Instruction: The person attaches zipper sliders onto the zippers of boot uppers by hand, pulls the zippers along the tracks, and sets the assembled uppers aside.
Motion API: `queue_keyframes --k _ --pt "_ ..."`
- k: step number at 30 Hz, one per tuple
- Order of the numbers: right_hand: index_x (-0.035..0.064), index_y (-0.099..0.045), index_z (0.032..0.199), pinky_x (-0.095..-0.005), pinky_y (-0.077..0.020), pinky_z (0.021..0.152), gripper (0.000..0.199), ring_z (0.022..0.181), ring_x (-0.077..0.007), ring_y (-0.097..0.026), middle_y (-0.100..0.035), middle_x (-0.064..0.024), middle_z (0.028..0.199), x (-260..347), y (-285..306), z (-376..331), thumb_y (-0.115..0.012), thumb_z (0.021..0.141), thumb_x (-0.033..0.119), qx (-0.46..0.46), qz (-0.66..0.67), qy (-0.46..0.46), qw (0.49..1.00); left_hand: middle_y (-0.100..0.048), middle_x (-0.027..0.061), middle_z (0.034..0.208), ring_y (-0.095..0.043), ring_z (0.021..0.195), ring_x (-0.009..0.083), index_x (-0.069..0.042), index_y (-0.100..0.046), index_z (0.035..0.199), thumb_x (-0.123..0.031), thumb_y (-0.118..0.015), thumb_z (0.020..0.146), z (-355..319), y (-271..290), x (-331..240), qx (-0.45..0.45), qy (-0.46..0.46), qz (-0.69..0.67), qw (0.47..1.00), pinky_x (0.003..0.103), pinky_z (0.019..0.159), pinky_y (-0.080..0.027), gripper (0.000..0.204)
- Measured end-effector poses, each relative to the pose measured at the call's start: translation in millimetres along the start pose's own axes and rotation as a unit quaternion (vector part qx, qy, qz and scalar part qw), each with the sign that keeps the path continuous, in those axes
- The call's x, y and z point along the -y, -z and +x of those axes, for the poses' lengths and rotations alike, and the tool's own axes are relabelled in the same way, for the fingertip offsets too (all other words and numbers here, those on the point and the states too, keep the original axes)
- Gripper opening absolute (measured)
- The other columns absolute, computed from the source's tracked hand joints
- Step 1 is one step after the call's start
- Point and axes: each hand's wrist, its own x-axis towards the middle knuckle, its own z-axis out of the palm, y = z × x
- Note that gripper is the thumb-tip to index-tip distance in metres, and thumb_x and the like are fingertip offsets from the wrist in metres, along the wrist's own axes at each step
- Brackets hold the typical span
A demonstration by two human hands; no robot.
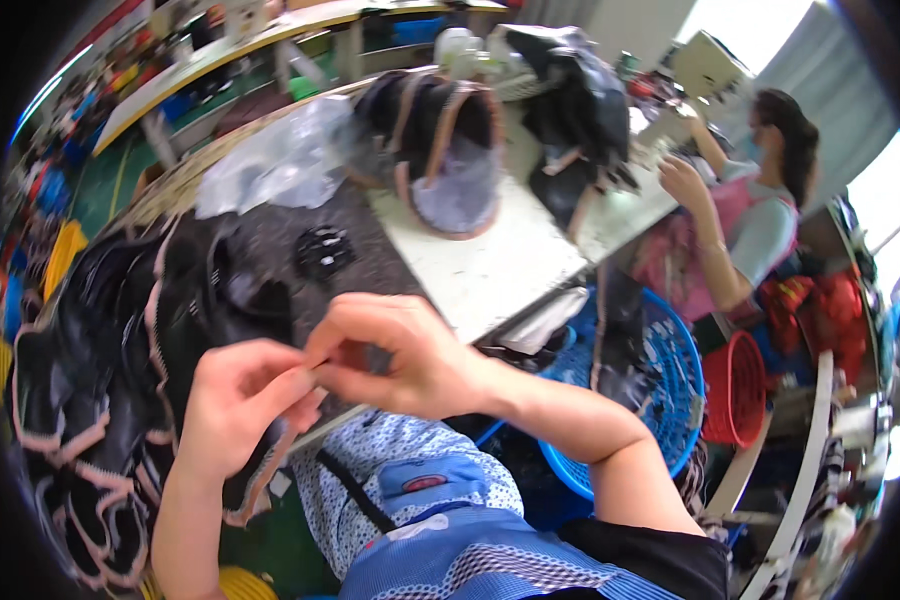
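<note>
Over the near edge of the dark mat [375, 275], your left hand [240, 400] and right hand [400, 355] meet tip to tip. Both look pinched on a tiny dark piece [319, 366], right between your fingertips; too small to get its long axis. Neither hand is nearer to it. Small black pile [324, 250] sits on the mat, beyond your hands; right hand's closer to that. Black leather parts [100, 290] heaped left of the mat. Pose: left forearm upright, fingers curled inward; right forearm slants in from lower right, elbow bent, wrist roughly level.
</note>
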Motion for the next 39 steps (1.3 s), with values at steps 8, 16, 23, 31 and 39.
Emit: queue_keyframes --k 8,16,23,31,39 --pt "0.0035 -0.068 0.092 -0.0227 -0.0455 0.067 0.007 0.083 -0.0072 -0.055 -0.057 -0.002 0.095 17.4 -26.3 -27.8 -0.07 0.087 0.009 -0.121 0.19 -0.052 0.973 -0.06 0.0014 0.07 -0.055 0.055 0.0045 0.003 -0.062 0.097 -0.019 -0.056 0.099 -26.5 -33.8 37.8 -0.082 -0.05 -0.279 0.956 0.016 0.048 -0.044 0.022" --pt "0.0019 -0.063 0.094 -0.0204 -0.0462 0.064 0.011 0.073 -0.0035 -0.057 -0.063 0.0021 0.081 0.1 -20.1 -49.4 -0.066 0.092 0.012 -0.086 0.335 -0.194 0.918 -0.06 0.0146 0.112 -0.059 0.102 0.0361 -0.003 -0.057 0.099 -0.005 -0.076 0.064 -92.7 -25.3 63.0 -0.198 -0.17 0.568 0.781 0.043 0.089 -0.045 0.04" --pt "0.0005 -0.065 0.095 -0.0214 -0.0494 0.065 0.009 0.073 -0.0078 -0.061 -0.065 -0.0024 0.084 4.9 -70.4 -70.5 -0.065 0.092 0.009 -0.107 0.221 -0.285 0.927 -0.067 0.0123 0.1 -0.064 0.092 0.0258 -0.001 -0.063 0.08 -0.007 -0.082 0.067 -124.0 42.0 95.4 -0.19 -0.153 0.295 0.924 0.033 0.08 -0.049 0.024" --pt "-0.0039 -0.06 0.098 -0.0264 -0.0512 0.085 0.006 0.094 -0.0119 -0.063 -0.067 -0.0119 0.105 18.4 -150.8 -53.9 -0.058 0.093 -0.002 -0.043 0.257 -0.215 0.941 -0.069 0.0118 0.091 -0.066 0.066 0.0201 0.001 -0.055 0.088 -0.003 -0.059 0.09 -165.6 54.1 125.3 -0.304 -0.196 0.326 0.873 0.03 0.057 -0.05 0.006" --pt "-0.0024 -0.058 0.09 -0.0314 -0.054 0.074 0.013 0.085 -0.0249 -0.068 -0.065 -0.0165 0.099 33.6 -212.2 -36.1 -0.064 0.08 -0.006 0.096 -0.006 -0.035 0.995 -0.065 0.0137 0.105 -0.066 0.084 0.0226 0.0 -0.056 0.087 -0.006 -0.059 0.093 -184.9 61.3 127.1 -0.333 -0.213 0.28 0.875 0.031 0.073 -0.052 0.01"
